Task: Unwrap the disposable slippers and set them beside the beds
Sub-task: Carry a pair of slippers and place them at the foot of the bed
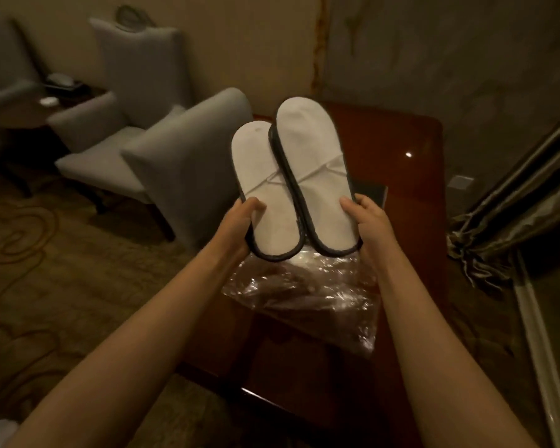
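Two flat white disposable slippers with dark grey edging are held up side by side above a dark wooden table (411, 150). My left hand (240, 227) grips the heel end of the left slipper (262, 176), thumb on top. My right hand (367, 221) grips the heel end of the right slipper (311, 150), thumb on its white face. Both slippers point away from me and touch along their inner edges. A crumpled clear plastic wrapper (307, 295) lies on the table just below the slippers.
A grey upholstered chair (188, 160) stands against the table's left side, with another grey armchair (110, 124) behind it. A small side table (59, 92) with objects sits far left. A curtain (511, 221) hangs at right. Patterned carpet (62, 270) covers the floor.
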Motion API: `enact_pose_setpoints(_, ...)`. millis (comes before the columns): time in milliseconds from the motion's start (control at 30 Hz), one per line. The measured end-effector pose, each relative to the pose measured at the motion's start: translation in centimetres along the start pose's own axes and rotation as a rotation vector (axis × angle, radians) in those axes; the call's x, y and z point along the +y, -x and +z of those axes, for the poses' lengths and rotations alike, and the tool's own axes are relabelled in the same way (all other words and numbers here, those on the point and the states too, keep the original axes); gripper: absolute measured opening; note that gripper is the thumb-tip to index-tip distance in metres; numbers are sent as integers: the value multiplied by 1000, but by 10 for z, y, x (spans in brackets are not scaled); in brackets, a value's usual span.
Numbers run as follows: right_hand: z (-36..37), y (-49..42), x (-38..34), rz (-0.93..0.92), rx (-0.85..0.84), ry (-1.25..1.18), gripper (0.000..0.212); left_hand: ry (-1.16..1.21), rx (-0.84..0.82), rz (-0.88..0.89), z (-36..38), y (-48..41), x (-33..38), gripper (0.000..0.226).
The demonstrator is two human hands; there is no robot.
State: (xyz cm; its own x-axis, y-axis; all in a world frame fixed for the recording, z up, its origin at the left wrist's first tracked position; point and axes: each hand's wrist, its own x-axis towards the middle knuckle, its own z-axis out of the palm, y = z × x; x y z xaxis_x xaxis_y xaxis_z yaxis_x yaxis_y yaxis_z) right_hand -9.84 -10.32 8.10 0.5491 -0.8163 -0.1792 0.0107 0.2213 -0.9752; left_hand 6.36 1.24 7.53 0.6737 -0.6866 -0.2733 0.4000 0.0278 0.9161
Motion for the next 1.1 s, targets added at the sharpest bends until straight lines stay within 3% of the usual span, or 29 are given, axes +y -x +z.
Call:
enact_pose_setpoints(133, 72, 5, -7, -61, -128, 159, 26, 68, 72, 41, -68, 13, 36, 26)
enact_pose_setpoints(367, 243, 16, 9, -84, -313, 143, 16, 150, 243, 43, -227, 32, 94, 25)
enact_pose_setpoints(467, 320, 24, 24, -79, -401, 165, 16, 161, 352, 46, -304, 38, 111, 48)
enact_pose_setpoints(567, 392, 31, 44, -36, -497, 192, 22, 176, 453, 51, -376, 42, 124, 53)
enact_pose_setpoints(667, 462, 37, 68, 13, -577, 219, 20, 213, 525, 82, -441, 48, 136, 52)
enact_pose_setpoints(767, 525, 42, 91, 29, -614, 361, 37, 221, 589, 89, -494, 56, 139, 24)
enact_pose_setpoints(867, 586, 41, 106, 3, -652, 473, 40, 286, 682, 95, -546, 55, 142, 25)
enact_pose_setpoints(967, 642, 36, 123, -35, -729, 529, 40, 335, 804, 49, -600, 43, 140, 72)
enact_pose_setpoints(1000, 660, 33, 128, -42, -744, 530, 41, 354, 837, 45, -616, 37, 140, 76)
enact_pose_setpoints(1100, 720, 15, 144, -7, -768, 501, 36, 396, 910, 80, -657, 18, 149, 44)
